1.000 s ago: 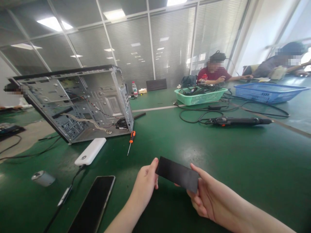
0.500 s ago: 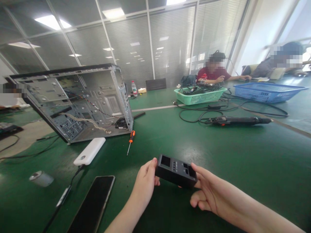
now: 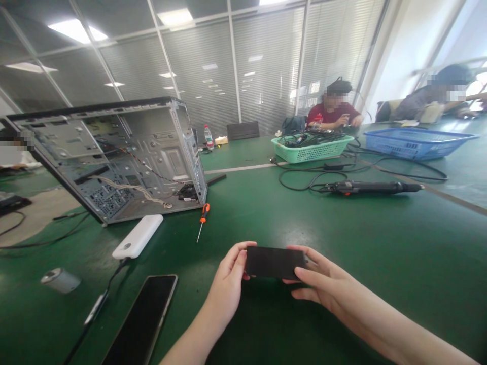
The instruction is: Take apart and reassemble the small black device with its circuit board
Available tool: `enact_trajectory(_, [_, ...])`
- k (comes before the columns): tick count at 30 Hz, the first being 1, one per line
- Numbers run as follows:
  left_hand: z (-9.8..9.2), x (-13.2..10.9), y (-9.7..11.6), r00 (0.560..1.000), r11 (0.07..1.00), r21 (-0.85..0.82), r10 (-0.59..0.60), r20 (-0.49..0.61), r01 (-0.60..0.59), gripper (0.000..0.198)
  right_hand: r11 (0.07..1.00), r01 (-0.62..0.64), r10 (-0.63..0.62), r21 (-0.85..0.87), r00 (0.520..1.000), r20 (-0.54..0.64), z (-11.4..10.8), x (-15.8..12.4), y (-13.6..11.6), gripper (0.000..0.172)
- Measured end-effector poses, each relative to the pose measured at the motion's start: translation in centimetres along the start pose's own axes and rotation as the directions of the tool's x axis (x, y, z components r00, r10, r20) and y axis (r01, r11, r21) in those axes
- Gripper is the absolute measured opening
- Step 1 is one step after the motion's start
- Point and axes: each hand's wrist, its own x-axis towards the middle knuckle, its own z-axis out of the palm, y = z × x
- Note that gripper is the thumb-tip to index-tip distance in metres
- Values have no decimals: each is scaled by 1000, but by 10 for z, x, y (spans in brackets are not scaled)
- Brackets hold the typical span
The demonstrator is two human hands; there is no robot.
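Observation:
A small black electronic device (image 3: 276,262) is held level between my two hands above the green table. A plain dark side of it faces me, and its panel with the little screen is hidden. My left hand (image 3: 232,268) grips the left end, thumb in front and fingers behind. My right hand (image 3: 319,276) is closed on the right end, thumb on the near face and index finger along the top. Beyond my hands lies an orange-handled screwdriver (image 3: 203,215). To the left lie a white power bank (image 3: 139,236) and a dark smartphone (image 3: 142,319).
An opened computer case (image 3: 160,152) stands at the left. A metal cylinder (image 3: 61,280) lies near the phone. On the right are a black electric screwdriver (image 3: 373,187) with its cord, a green basket (image 3: 312,150) of cables and a blue basket (image 3: 418,144). Two people sit behind these.
Both hands have turned the device, so its panel with screen and buttons has gone out of sight and a blank side shows. My right thumb has shifted onto the near face.

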Motion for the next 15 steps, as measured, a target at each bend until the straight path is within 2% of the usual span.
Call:
enact_trajectory(5, [0, -1, 0, 1000, 994, -108, -5, 1, 5, 45, 994, 73, -79, -84, 994, -72, -1, 5, 3, 76])
enact_trajectory(10, [1, -3, 2, 999, 984, -173, 47, 21, -42, 36, 964, 155, -156, -216, 988, 10, -5, 7, 3, 56])
enact_trajectory(15, [2, -4, 5, 996, 974, -216, 77, 49, -64, 30, 890, 248, -276, -382, 961, -20, -6, 10, 8, 46])
